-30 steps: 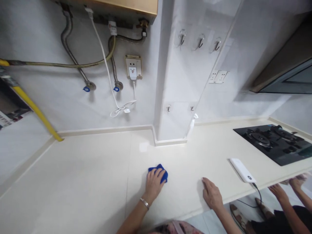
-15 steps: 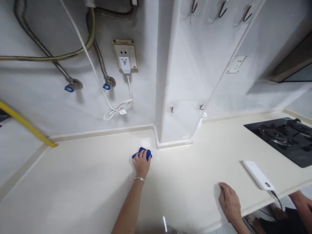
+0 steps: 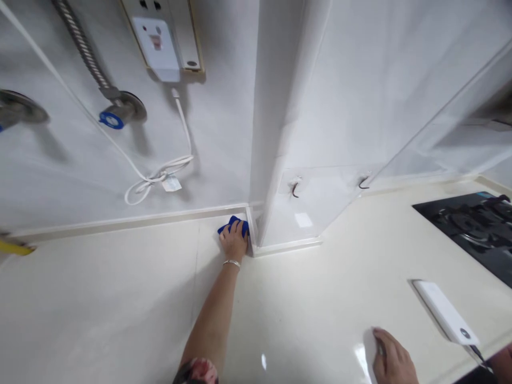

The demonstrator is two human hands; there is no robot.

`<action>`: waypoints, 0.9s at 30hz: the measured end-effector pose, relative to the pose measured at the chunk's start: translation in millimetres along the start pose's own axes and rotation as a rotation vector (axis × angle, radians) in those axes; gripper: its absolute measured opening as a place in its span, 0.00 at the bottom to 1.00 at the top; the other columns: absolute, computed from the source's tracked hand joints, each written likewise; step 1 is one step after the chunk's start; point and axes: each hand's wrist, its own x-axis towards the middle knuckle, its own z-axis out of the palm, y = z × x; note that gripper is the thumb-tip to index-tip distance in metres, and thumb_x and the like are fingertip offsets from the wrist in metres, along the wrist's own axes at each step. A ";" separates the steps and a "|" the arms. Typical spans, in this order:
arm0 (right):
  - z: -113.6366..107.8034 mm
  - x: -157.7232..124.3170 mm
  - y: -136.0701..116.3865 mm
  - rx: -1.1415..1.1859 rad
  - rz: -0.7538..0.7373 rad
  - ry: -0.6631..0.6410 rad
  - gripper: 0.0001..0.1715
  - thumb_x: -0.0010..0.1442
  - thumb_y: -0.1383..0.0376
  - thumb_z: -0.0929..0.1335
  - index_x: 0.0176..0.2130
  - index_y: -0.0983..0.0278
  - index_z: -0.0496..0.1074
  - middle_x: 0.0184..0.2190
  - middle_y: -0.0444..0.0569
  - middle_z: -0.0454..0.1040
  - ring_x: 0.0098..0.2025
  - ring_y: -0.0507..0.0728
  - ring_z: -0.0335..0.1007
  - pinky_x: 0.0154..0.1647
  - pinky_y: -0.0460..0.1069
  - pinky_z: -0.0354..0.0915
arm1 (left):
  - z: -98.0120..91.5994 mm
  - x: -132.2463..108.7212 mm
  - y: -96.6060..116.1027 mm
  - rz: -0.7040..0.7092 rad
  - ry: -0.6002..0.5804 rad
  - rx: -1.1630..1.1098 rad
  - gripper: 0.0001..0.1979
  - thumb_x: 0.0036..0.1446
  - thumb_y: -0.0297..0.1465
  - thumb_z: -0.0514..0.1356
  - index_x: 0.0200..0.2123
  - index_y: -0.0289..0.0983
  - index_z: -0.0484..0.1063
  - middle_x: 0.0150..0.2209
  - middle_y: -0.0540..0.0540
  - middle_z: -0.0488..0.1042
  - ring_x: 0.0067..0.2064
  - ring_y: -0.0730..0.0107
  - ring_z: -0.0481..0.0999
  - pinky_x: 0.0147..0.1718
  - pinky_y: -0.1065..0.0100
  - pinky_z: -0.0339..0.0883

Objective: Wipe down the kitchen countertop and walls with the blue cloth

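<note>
- The left hand (image 3: pixel 234 240), a silver bangle (image 3: pixel 232 263) on its wrist, is at the centre of the view, reaching towards 12 o'clock from a floral-patterned sleeve (image 3: pixel 196 370).
- Its grip is pressed down over a crumpled bright-blue cloth (image 3: pixel 234 226), with the fingers lying close together on top and the cloth's edges showing past the fingertips.
- The cloth sits on the cream stone surface (image 3: pixel 120 298), right in the inner corner where a pale skirting strip (image 3: pixel 128 221) meets the base of a white tiled pillar (image 3: pixel 276 133).
- The right hand (image 3: pixel 392 360) is cut off by the bottom edge, at 5 o'clock from the cloth. Its grip is loose and spread, fingers resting on the surface and holding nothing.
- Just beside that hand, towards 2 o'clock, lies a flat white rectangular power bank (image 3: pixel 446 312), with a dark cable (image 3: pixel 478 354) leaving its near end.
- A black glass gas hob (image 3: pixel 468 229) sits on the surface at 3 o'clock from the cloth, partly out of view.
- On the wall at 11 o'clock from the cloth are a white plug (image 3: pixel 156 48) in a gold-framed socket, a braided steel hose (image 3: pixel 82 45) ending in a blue-ringed valve (image 3: pixel 120 109), and a looped white cord (image 3: pixel 158 178).
- Two small metal hooks (image 3: pixel 295 188) are fixed to the pillar's lower tile.
</note>
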 end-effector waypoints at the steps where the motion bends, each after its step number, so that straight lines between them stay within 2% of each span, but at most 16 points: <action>1: -1.0 -0.8 0.0 -0.005 0.012 -0.004 0.21 0.62 0.64 0.61 0.54 0.63 0.68 0.50 0.57 0.78 0.50 0.66 0.75 0.52 0.60 0.70 | 2.4 8.1 -0.6 0.004 -0.006 -0.008 0.22 0.67 0.37 0.55 0.62 0.45 0.73 0.65 0.43 0.72 0.64 0.45 0.63 0.62 0.45 0.55; 7: -9.5 -1.9 -3.1 0.022 0.082 -0.063 0.21 0.62 0.61 0.61 0.53 0.61 0.68 0.51 0.59 0.77 0.51 0.70 0.74 0.52 0.65 0.69 | 13.1 48.4 -5.4 -0.043 -0.088 -0.028 0.22 0.67 0.39 0.55 0.62 0.48 0.74 0.64 0.42 0.72 0.64 0.44 0.62 0.62 0.45 0.53; 13: -12.5 0.8 -5.2 0.030 0.087 -0.061 0.20 0.63 0.61 0.61 0.53 0.62 0.69 0.50 0.60 0.77 0.51 0.71 0.74 0.51 0.65 0.68 | 18.0 55.1 -3.7 -0.065 -0.064 -0.008 0.22 0.66 0.40 0.57 0.62 0.48 0.73 0.63 0.42 0.72 0.63 0.44 0.61 0.62 0.45 0.52; 16: -9.3 -0.3 -3.0 0.043 0.064 -0.058 0.20 0.64 0.61 0.60 0.53 0.61 0.69 0.50 0.60 0.77 0.50 0.70 0.74 0.51 0.64 0.69 | 15.3 52.6 -5.1 -0.055 -0.089 -0.003 0.22 0.66 0.39 0.57 0.61 0.48 0.74 0.63 0.43 0.72 0.62 0.45 0.62 0.62 0.47 0.53; 20: -2.5 1.7 -0.4 0.060 0.041 -0.041 0.18 0.65 0.61 0.60 0.53 0.60 0.69 0.50 0.58 0.77 0.50 0.69 0.74 0.50 0.63 0.69 | 2.3 44.0 -7.2 -0.015 -0.116 -0.003 0.22 0.66 0.39 0.57 0.61 0.48 0.75 0.63 0.43 0.73 0.61 0.46 0.64 0.60 0.48 0.55; 23: -0.2 5.8 -2.7 0.065 0.032 -0.003 0.19 0.64 0.63 0.61 0.53 0.61 0.68 0.50 0.58 0.77 0.50 0.68 0.74 0.50 0.62 0.69 | -11.1 26.1 -5.0 0.010 -0.123 -0.003 0.22 0.66 0.38 0.57 0.61 0.48 0.74 0.62 0.43 0.73 0.61 0.47 0.65 0.59 0.49 0.56; 27: -0.6 11.2 -7.8 0.072 0.014 0.015 0.20 0.62 0.65 0.61 0.53 0.61 0.66 0.50 0.58 0.76 0.50 0.68 0.73 0.51 0.62 0.69 | -26.7 -10.0 0.6 0.025 -0.146 0.005 0.22 0.65 0.37 0.57 0.61 0.49 0.74 0.62 0.43 0.73 0.61 0.48 0.65 0.60 0.49 0.57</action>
